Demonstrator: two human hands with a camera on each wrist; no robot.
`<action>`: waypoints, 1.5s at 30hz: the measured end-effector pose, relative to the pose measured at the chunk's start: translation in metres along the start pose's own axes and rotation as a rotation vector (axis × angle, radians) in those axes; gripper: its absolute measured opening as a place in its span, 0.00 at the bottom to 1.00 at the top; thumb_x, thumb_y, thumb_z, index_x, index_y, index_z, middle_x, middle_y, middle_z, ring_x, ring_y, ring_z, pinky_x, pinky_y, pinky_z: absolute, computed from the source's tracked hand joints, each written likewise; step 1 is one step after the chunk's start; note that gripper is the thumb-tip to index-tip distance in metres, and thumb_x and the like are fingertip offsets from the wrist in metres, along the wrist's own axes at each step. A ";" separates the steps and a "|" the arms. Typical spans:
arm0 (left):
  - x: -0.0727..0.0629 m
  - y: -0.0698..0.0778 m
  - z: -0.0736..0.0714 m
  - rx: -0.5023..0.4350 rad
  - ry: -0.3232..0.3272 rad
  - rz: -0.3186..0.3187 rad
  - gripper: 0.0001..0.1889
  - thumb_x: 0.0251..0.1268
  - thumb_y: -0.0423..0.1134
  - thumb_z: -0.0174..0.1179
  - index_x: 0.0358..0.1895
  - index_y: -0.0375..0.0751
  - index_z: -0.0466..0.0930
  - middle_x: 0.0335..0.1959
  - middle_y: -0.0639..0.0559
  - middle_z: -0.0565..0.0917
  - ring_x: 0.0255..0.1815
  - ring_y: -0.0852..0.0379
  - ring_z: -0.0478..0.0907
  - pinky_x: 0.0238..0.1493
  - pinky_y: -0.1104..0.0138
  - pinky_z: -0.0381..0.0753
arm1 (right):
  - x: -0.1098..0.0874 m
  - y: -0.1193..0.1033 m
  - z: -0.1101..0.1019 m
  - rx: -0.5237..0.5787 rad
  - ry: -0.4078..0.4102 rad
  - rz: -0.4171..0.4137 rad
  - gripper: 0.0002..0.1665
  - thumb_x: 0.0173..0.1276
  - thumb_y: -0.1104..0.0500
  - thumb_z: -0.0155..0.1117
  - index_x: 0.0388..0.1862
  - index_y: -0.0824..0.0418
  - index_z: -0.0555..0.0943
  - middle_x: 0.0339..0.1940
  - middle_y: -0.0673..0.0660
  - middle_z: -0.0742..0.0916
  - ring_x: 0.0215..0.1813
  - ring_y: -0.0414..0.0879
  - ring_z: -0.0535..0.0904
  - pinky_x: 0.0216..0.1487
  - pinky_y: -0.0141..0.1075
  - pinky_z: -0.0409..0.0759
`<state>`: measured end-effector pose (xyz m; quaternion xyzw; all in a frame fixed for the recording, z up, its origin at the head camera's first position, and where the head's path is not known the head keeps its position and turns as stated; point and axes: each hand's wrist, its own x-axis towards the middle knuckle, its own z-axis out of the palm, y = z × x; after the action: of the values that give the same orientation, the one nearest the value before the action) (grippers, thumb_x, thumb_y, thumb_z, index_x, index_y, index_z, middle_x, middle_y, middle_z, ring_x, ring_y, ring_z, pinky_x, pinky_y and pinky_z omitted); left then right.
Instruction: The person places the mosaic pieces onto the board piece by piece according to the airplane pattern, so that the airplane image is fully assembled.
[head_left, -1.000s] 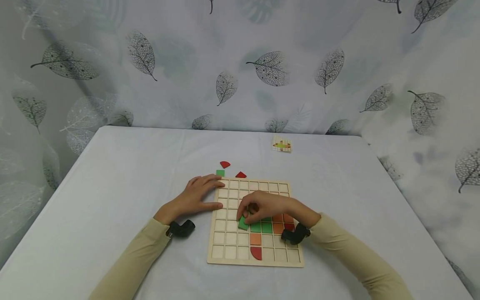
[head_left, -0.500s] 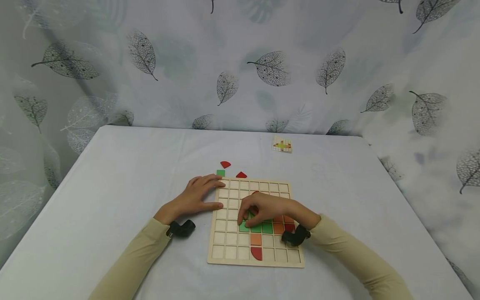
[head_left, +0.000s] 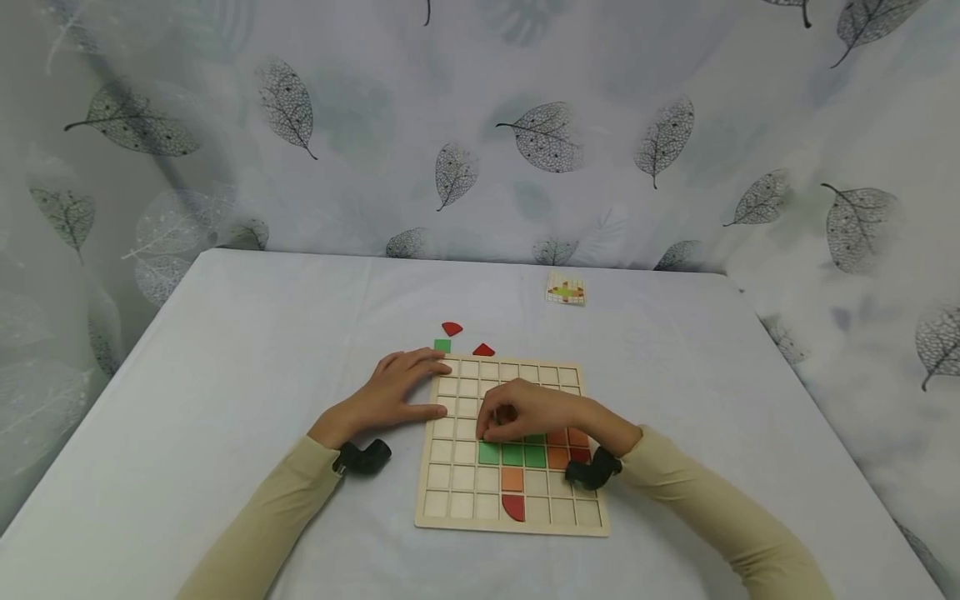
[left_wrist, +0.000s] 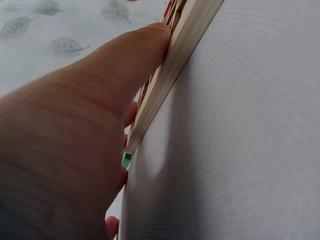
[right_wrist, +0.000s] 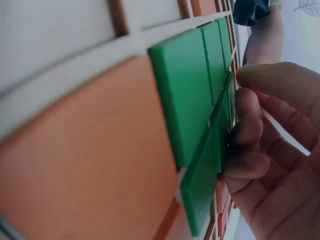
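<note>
My left hand [head_left: 390, 387] rests along the left edge of a wooden grid board [head_left: 441, 454], thumb and fingers spread; in the left wrist view its thumb [left_wrist: 135, 55] presses on the board's edge [left_wrist: 167, 82]. Over the board's middle my right hand [head_left: 528, 408] has its fingers curled, with the fingertips low against the green tiles [right_wrist: 185, 95]. No piece shows lifted in it. A green square tile [head_left: 488, 453] lies flat at the left end of the nearer green row. Part of the row behind is hidden under the right hand.
Orange tiles [head_left: 557, 457] fill cells right of the green ones. An orange tile [head_left: 512, 479] and a red quarter-round piece [head_left: 513, 507] sit nearer. Beyond the board lie a green square [head_left: 442, 345], two red pieces [head_left: 452, 328] and a pattern card [head_left: 566, 290].
The green tile that my right hand held tilted at the row's left end now lies flat in its cell. The right fingertips have moved slightly away, to the row behind. My left hand stays put.
</note>
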<state>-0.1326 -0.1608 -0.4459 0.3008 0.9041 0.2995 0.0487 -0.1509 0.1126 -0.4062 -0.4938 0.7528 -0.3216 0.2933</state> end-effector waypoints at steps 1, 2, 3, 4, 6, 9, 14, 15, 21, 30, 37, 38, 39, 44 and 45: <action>0.000 0.000 0.000 0.000 0.001 0.001 0.31 0.60 0.55 0.66 0.65 0.49 0.72 0.72 0.49 0.65 0.74 0.49 0.58 0.71 0.47 0.47 | 0.000 0.001 0.000 0.008 0.005 0.000 0.06 0.70 0.62 0.63 0.41 0.58 0.86 0.36 0.46 0.84 0.34 0.33 0.74 0.36 0.28 0.76; 0.000 0.000 0.000 0.000 0.003 0.003 0.31 0.59 0.55 0.67 0.65 0.49 0.72 0.72 0.49 0.65 0.74 0.49 0.59 0.71 0.47 0.47 | 0.000 0.002 -0.001 0.014 0.010 -0.001 0.06 0.70 0.62 0.63 0.41 0.58 0.86 0.37 0.46 0.85 0.34 0.33 0.74 0.36 0.28 0.77; 0.000 0.000 -0.001 0.001 0.004 0.005 0.31 0.59 0.55 0.67 0.65 0.49 0.72 0.72 0.49 0.65 0.74 0.49 0.59 0.71 0.47 0.47 | 0.000 0.003 -0.001 0.018 0.015 -0.002 0.06 0.70 0.62 0.63 0.41 0.58 0.86 0.37 0.46 0.85 0.34 0.33 0.75 0.36 0.28 0.77; 0.000 0.000 -0.001 0.002 0.004 0.005 0.31 0.59 0.54 0.67 0.65 0.49 0.72 0.72 0.49 0.65 0.74 0.49 0.59 0.71 0.47 0.47 | 0.001 0.003 -0.002 0.024 0.021 -0.005 0.06 0.70 0.62 0.63 0.41 0.58 0.86 0.37 0.46 0.85 0.34 0.34 0.75 0.36 0.28 0.77; 0.000 0.000 -0.001 0.004 0.002 0.005 0.31 0.60 0.55 0.66 0.65 0.49 0.72 0.72 0.49 0.65 0.74 0.50 0.59 0.71 0.47 0.47 | 0.002 0.005 -0.003 0.029 0.033 -0.009 0.06 0.70 0.62 0.63 0.41 0.59 0.86 0.37 0.46 0.84 0.34 0.34 0.75 0.36 0.29 0.77; 0.000 0.000 -0.001 0.009 0.003 0.006 0.31 0.60 0.54 0.66 0.65 0.49 0.72 0.72 0.49 0.65 0.74 0.49 0.59 0.71 0.47 0.48 | 0.004 0.006 -0.005 0.033 0.052 -0.006 0.06 0.70 0.63 0.63 0.42 0.59 0.86 0.37 0.46 0.84 0.34 0.35 0.75 0.36 0.29 0.77; -0.001 0.002 -0.002 0.002 0.006 0.012 0.31 0.60 0.54 0.67 0.65 0.48 0.73 0.72 0.48 0.65 0.74 0.48 0.59 0.70 0.46 0.48 | 0.008 0.008 -0.009 0.014 0.093 0.011 0.07 0.71 0.62 0.62 0.43 0.59 0.85 0.37 0.47 0.84 0.34 0.36 0.74 0.36 0.29 0.76; 0.000 0.002 -0.002 -0.001 0.005 0.012 0.31 0.59 0.54 0.67 0.65 0.48 0.73 0.72 0.48 0.65 0.74 0.48 0.59 0.70 0.46 0.48 | 0.009 0.008 -0.010 0.010 0.103 0.012 0.07 0.71 0.63 0.61 0.44 0.59 0.85 0.37 0.48 0.84 0.33 0.36 0.74 0.36 0.29 0.76; 0.000 0.001 -0.001 0.012 0.011 0.021 0.31 0.59 0.53 0.67 0.64 0.47 0.73 0.72 0.48 0.65 0.73 0.48 0.60 0.70 0.45 0.48 | 0.012 0.011 -0.017 -0.016 0.176 -0.002 0.07 0.70 0.64 0.61 0.44 0.63 0.84 0.38 0.53 0.85 0.33 0.39 0.75 0.36 0.31 0.77; 0.000 0.001 -0.002 0.003 0.003 0.009 0.31 0.59 0.54 0.67 0.64 0.48 0.73 0.72 0.49 0.65 0.74 0.49 0.59 0.71 0.47 0.47 | 0.021 0.021 -0.029 -0.021 0.236 0.024 0.08 0.70 0.64 0.61 0.45 0.65 0.84 0.39 0.55 0.85 0.34 0.40 0.78 0.38 0.32 0.80; 0.000 0.002 -0.002 -0.003 -0.009 -0.006 0.31 0.60 0.54 0.66 0.65 0.49 0.72 0.73 0.49 0.64 0.75 0.50 0.57 0.71 0.47 0.46 | 0.029 0.031 -0.038 -0.027 0.295 0.057 0.09 0.70 0.65 0.60 0.45 0.65 0.84 0.41 0.56 0.86 0.35 0.41 0.78 0.39 0.33 0.79; 0.000 0.002 -0.002 -0.003 -0.008 -0.006 0.31 0.60 0.54 0.66 0.65 0.49 0.72 0.73 0.49 0.64 0.75 0.49 0.57 0.71 0.47 0.46 | 0.031 0.032 -0.039 -0.029 0.298 0.053 0.09 0.70 0.65 0.60 0.45 0.66 0.84 0.41 0.57 0.86 0.35 0.42 0.78 0.39 0.33 0.79; 0.000 0.002 -0.002 -0.004 -0.007 -0.006 0.31 0.60 0.54 0.66 0.65 0.49 0.72 0.73 0.49 0.64 0.75 0.49 0.57 0.71 0.47 0.46 | 0.032 0.032 -0.041 -0.030 0.300 0.048 0.09 0.70 0.66 0.59 0.45 0.66 0.84 0.41 0.57 0.86 0.35 0.42 0.79 0.39 0.33 0.79; 0.000 0.000 -0.001 0.000 -0.004 -0.002 0.31 0.60 0.54 0.66 0.65 0.49 0.72 0.73 0.49 0.64 0.74 0.50 0.58 0.71 0.47 0.46 | 0.040 0.033 -0.044 -0.020 0.298 0.043 0.09 0.70 0.66 0.60 0.46 0.67 0.83 0.43 0.59 0.86 0.38 0.43 0.81 0.42 0.34 0.80; 0.000 0.000 -0.001 0.002 -0.004 0.000 0.31 0.60 0.54 0.66 0.65 0.49 0.72 0.73 0.49 0.64 0.74 0.50 0.58 0.71 0.47 0.46 | 0.042 0.033 -0.044 -0.023 0.299 0.043 0.09 0.70 0.67 0.60 0.46 0.67 0.83 0.43 0.60 0.86 0.38 0.43 0.81 0.42 0.34 0.80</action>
<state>-0.1326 -0.1611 -0.4449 0.3013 0.9043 0.2981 0.0502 -0.2174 0.0921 -0.4098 -0.4274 0.8022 -0.3765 0.1791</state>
